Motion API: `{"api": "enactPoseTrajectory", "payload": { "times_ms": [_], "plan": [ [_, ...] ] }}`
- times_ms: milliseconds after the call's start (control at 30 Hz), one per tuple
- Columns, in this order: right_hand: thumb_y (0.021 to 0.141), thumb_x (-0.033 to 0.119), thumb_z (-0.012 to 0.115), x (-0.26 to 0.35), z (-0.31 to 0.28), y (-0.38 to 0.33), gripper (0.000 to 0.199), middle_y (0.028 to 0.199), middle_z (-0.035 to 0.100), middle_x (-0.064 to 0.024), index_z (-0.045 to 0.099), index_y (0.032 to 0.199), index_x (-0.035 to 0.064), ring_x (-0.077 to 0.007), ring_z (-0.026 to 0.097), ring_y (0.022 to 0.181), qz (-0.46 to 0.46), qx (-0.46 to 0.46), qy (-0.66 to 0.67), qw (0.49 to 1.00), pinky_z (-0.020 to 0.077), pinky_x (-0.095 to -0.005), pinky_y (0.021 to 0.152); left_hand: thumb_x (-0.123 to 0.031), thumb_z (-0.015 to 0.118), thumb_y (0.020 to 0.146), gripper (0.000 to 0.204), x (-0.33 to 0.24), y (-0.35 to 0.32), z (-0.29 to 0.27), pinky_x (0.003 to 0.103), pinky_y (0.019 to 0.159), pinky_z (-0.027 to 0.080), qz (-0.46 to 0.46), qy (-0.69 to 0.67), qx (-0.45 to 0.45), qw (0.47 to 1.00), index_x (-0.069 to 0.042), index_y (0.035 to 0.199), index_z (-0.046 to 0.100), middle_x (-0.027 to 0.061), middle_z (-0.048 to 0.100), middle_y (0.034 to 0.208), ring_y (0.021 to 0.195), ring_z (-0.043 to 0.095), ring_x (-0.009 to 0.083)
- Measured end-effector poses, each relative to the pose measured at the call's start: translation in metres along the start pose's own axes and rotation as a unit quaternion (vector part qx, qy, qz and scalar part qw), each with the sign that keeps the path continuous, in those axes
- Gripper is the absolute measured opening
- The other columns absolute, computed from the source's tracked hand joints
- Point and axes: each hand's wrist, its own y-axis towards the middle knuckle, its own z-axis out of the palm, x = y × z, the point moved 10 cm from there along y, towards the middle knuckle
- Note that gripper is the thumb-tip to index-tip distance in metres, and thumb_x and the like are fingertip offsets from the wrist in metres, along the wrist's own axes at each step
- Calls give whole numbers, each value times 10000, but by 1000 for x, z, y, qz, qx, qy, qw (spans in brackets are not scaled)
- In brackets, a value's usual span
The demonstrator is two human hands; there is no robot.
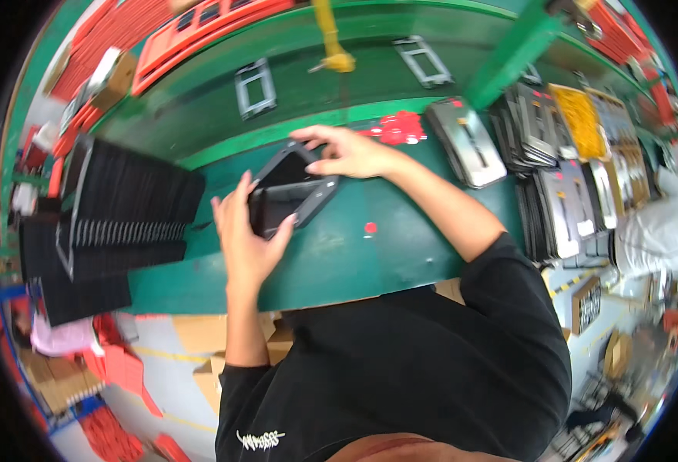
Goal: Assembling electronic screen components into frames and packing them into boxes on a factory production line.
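Note:
Both hands are on a black rectangular frame point(320, 202) with two dark openings or panels, tilted above the green tabletop point(331, 269). My left hand point(248, 237) grips its left and near side, thumb on the near edge and fingers along the far left side. My right hand point(352, 155) is closed on the far right corner, thumb against the inner edge and fingers over the outside. A single small red disc point(370, 228) lies on the table to the right of the frame. Beyond my right hand is a pile of red discs point(401, 128).
Stacked black frames point(127, 185) stand at the left. Grey metal-faced panels point(466, 146) lie at the right, with more racked panels point(562, 208) beyond. Light metal frames point(256, 88) rest against the green back panel. A yellow tool or hose point(337, 61) hangs above.

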Motion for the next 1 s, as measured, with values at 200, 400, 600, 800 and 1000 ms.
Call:
{"api": "enactPoseTrajectory", "payload": {
  "times_ms": [200,400,600,800,1000],
  "plan": [
    [889,224,768,2,8,13,709,1356,580,-196,456,1502,48,-233,607,1138,-110,-10,-18,994,573,-357,866,-114,741,855,682,1,-13,-35,479,1154,351,-13,14,44,999,-7,1479,486,221,488,1485,1360,465,408],
    [890,267,772,13,4,4,632,1398,541,-229,543,1455,102,-334,540,1269,-250,2,-168,954,544,-400,933,-134,755,880,645,42,-33,-12,452,1159,359,-88,-34,121,988,-55,1478,527,201,468,1512,1380,465,384],
    [902,333,754,19,15,-3,625,1494,459,-248,552,1463,145,-421,462,1357,-246,13,-203,948,443,-461,1087,-136,783,870,705,94,-43,-1,405,1105,417,-110,-65,167,978,-66,1513,502,182,466,1497,1335,512,298],
    [926,448,716,15,9,-6,647,1522,450,-260,545,1473,149,-446,460,1358,-225,8,-217,950,384,-475,1138,-172,807,856,678,70,-32,-9,358,974,500,-89,-80,155,981,-81,1478,552,187,496,1466,1212,573,268],
    [949,465,679,16,18,-5,664,1607,354,-261,493,1521,184,-456,443,1370,-179,36,-207,961,368,-476,1147,-64,785,832,672,93,-35,-9,272,813,503,-196,-103,176,959,-52,1466,563,136,519,1417,990,591,156]
  ]
}}
